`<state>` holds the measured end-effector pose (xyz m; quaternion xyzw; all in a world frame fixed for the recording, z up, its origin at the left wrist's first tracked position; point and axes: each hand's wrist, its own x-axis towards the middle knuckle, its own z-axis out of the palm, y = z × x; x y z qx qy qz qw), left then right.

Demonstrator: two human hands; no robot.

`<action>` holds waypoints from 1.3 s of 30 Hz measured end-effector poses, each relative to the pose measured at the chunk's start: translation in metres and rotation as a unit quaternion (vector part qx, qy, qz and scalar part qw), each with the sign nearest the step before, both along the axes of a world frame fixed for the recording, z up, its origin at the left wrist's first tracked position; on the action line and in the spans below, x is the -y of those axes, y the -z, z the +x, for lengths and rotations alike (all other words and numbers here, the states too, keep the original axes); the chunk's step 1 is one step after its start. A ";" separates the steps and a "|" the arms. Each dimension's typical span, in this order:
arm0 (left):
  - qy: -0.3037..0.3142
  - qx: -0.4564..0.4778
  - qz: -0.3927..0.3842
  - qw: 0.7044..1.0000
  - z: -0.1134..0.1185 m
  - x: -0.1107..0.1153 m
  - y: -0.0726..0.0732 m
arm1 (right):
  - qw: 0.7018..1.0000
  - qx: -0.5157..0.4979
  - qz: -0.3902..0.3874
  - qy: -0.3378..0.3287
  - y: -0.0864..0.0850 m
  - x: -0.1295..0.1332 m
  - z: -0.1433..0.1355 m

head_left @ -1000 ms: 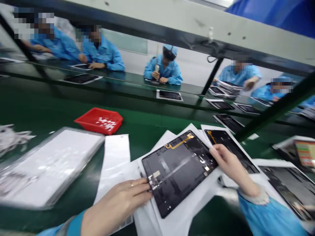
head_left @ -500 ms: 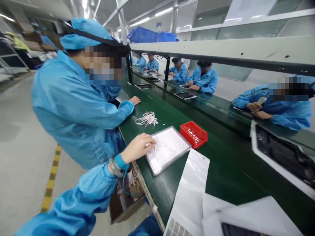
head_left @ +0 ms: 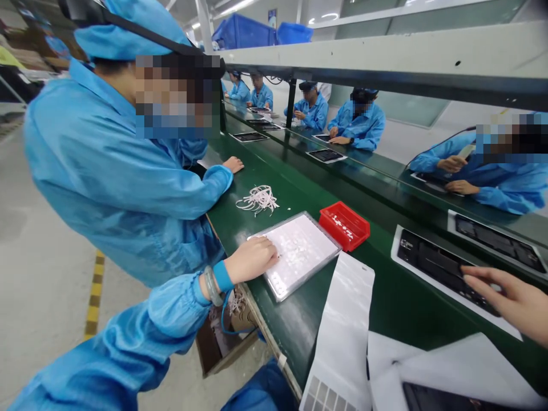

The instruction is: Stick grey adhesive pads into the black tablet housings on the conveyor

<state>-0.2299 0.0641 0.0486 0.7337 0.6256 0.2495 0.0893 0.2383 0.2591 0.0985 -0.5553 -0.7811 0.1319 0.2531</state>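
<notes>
My left hand [head_left: 253, 258] rests on a clear-edged pad with a white top [head_left: 306, 242], its fingers curled down and pressed together at the pad's left side. Whatever the fingertips pinch is too small or hidden to make out. My right hand [head_left: 511, 294] enters from the right edge, fingers stretched over a black device panel [head_left: 434, 260], which lies flat on a white backing. A blue wrist strap and a bangle circle my left wrist.
A red tray [head_left: 357, 228] with small white bits touches the pad's far corner. White strips [head_left: 259, 198] lie behind it. White sheets [head_left: 342, 325] spread in front, one over a dark panel. A co-worker [head_left: 115, 154] leans at my left; another panel [head_left: 499, 240] lies beyond.
The black panel, tilted at the right before, now lies flat, and my right hand has come into view over it. My left hand's fingers have curled further onto the pad. The view has shifted slightly.
</notes>
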 end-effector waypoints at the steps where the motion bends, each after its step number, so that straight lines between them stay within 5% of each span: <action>1: -0.004 0.020 0.006 1.000 0.000 0.002 -0.003 | 0.998 0.012 -0.060 -0.003 -0.006 0.015 -0.021; 4: -0.018 0.096 0.029 0.995 0.007 0.008 -0.011 | 0.989 -0.015 -0.107 -0.105 -0.019 0.072 -0.099; 7: -0.017 0.181 0.057 0.982 0.024 0.012 -0.011 | 0.935 -0.079 -0.262 -0.225 -0.018 0.124 -0.176; 11: -0.029 0.271 0.104 0.956 0.050 0.011 -0.002 | 0.827 -0.273 -0.451 -0.193 -0.002 0.154 -0.248; 13: -0.039 0.307 0.125 0.943 0.058 0.010 0.002 | 0.776 -0.351 -0.488 -0.192 0.005 0.155 -0.268; 15: -0.046 0.337 0.136 0.930 0.060 0.009 0.005 | 0.756 -0.387 -0.487 -0.204 0.009 0.153 -0.279; 21: -0.062 0.386 0.154 0.907 0.057 0.007 0.016 | 0.780 -0.351 -0.476 -0.205 0.009 0.145 -0.279; 28: -0.061 0.318 0.201 0.925 0.052 0.016 0.023 | 0.788 -0.290 -0.506 -0.196 0.012 0.146 -0.272; 39: -0.062 0.160 0.250 0.953 0.060 0.023 0.022 | 0.872 -0.249 -0.358 -0.220 0.020 0.146 -0.272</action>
